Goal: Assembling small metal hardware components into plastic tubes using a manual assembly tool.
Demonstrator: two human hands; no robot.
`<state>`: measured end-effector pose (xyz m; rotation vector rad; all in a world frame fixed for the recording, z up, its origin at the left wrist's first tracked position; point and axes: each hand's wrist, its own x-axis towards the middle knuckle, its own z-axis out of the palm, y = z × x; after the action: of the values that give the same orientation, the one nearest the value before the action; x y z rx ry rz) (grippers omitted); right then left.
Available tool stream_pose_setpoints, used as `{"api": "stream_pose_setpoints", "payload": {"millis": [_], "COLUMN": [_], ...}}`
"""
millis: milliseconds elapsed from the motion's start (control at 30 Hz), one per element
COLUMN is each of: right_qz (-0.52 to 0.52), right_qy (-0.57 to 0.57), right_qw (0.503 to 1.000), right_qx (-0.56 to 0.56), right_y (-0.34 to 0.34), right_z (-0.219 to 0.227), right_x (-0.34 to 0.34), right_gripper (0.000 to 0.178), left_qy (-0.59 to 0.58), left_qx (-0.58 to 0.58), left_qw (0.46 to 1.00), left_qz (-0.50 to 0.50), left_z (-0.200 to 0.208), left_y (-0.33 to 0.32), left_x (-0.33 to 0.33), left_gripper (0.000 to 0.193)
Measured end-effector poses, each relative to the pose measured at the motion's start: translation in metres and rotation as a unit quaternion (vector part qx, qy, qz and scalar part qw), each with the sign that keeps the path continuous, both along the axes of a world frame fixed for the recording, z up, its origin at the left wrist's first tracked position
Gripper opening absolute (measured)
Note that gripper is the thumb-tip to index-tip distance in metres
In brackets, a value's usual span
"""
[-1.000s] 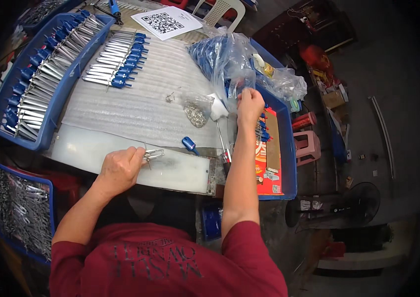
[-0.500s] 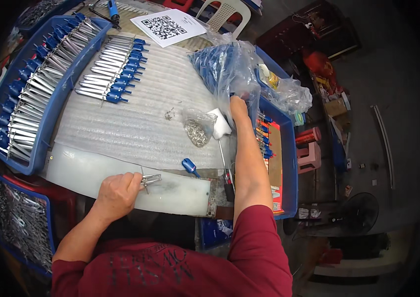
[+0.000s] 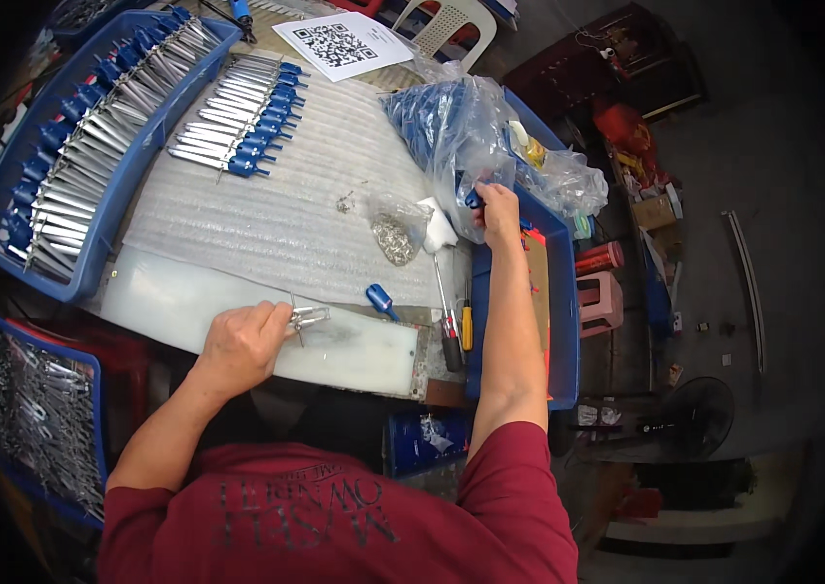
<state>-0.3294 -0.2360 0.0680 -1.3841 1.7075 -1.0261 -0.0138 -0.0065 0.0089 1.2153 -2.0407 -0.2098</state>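
My left hand is closed round a slim metal bracket with a thin crosswise rod, held over the white board. At the mouth of a clear plastic bag full of blue parts, my right hand pinches a small blue plastic piece. A loose blue plastic handle lies near the board's back edge. Beyond it rests a small bag of shiny metal hardware, with a few loose bits beside it. Most of the bracket's near end is hidden by my left fingers.
Finished-looking metal pieces with blue ends lie in a row on the foam sheet. A blue crate at left holds many more. A screwdriver and a yellow-handled tool lie beside the right blue crate.
My right hand has drawn back from inside the plastic bag, and a blue piece now shows in its fingers. My left hand still holds the bracket. The whole view has shifted slightly.
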Motion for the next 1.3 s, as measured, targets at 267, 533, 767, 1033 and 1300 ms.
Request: {"api": "stream_pose_setpoints", "payload": {"millis": [267, 533, 767, 1033, 1300], "right_qz": [0.047, 0.087, 0.104, 0.074, 0.075], "right_qy": [-0.257, -0.292, -0.342, -0.384, -0.412], "right_qw": [0.965, 0.953, 0.934, 0.921, 0.908], "right_qx": [-0.003, -0.007, 0.026, 0.000, 0.009], "right_y": [0.076, 0.163, 0.211, 0.240, 0.252], "right_z": [0.026, 0.012, -0.001, -0.019, -0.031], "right_x": [0.039, 0.090, 0.112, 0.117, 0.114], "right_gripper": [0.016, 0.013, 0.011, 0.009, 0.009], "left_qy": [0.068, 0.092, 0.071, 0.067, 0.051], "left_qx": [0.003, -0.012, -0.019, -0.024, -0.003], "left_qw": [0.998, 0.996, 0.997, 0.997, 0.998], "left_qz": [-0.015, -0.017, -0.020, -0.022, -0.026], "left_z": [0.007, 0.018, 0.024, 0.025, 0.019], "left_y": [0.016, 0.038, 0.052, 0.056, 0.058], "left_x": [0.005, 0.007, 0.006, 0.002, 0.000], "left_gripper": [0.025, 0.025, 0.024, 0.023, 0.021]}}
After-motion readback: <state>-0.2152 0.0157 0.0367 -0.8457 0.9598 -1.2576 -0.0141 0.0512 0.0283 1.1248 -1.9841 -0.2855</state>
